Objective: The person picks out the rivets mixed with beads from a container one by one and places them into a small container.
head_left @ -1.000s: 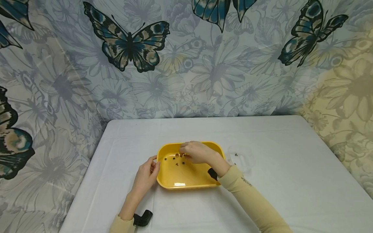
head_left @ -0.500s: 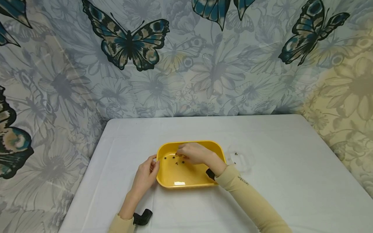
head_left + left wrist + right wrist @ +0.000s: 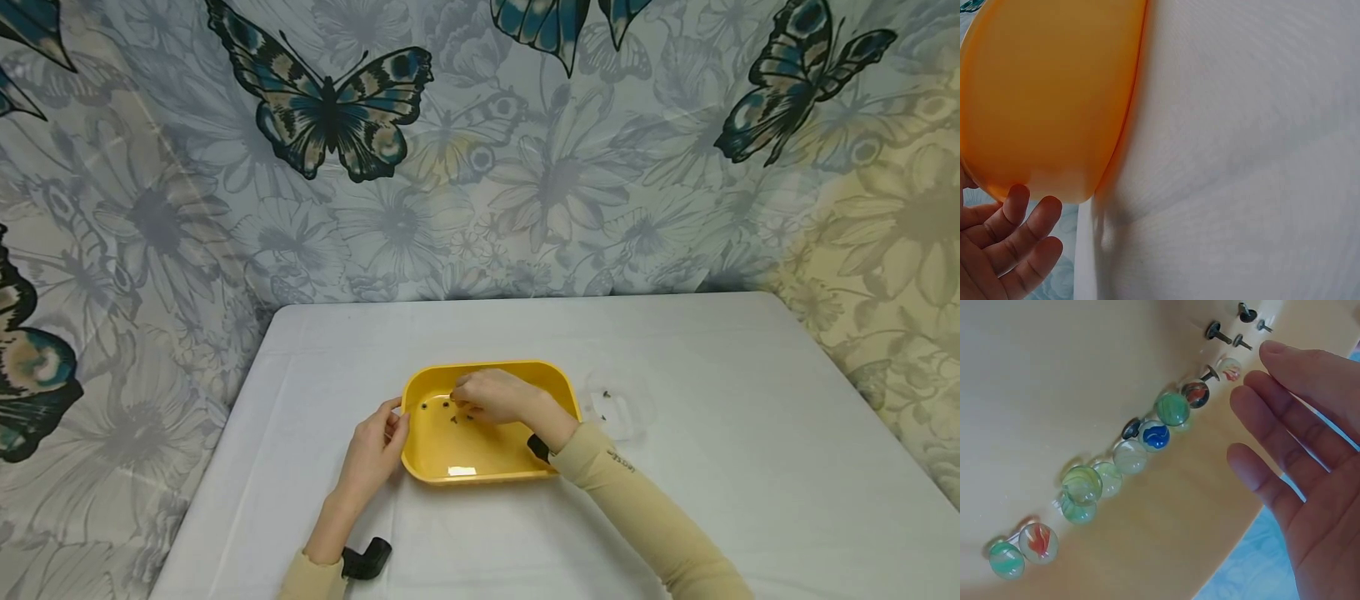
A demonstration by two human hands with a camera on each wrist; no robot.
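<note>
The right hand (image 3: 1335, 487) is bent over the tray contents, fingers slightly spread in its wrist view; whether anything is pinched at the tips cannot be told. A clear marble (image 3: 1229, 370) with an orange swirl lies just left of those fingertips, upper right of that frame, and has no long axis. Above left of it, a tack (image 3: 1214, 330) points its shank toward the lower right, toward the fingers. The right hand is much nearer to both. More marbles (image 3: 1172, 409) string down to lower left.

All sit in the yellow tray (image 3: 480, 454), centre of the head view, its long axis running left to right. The left hand (image 3: 378, 446) grasps its left end. Right of it stands a clear container (image 3: 622, 421).
</note>
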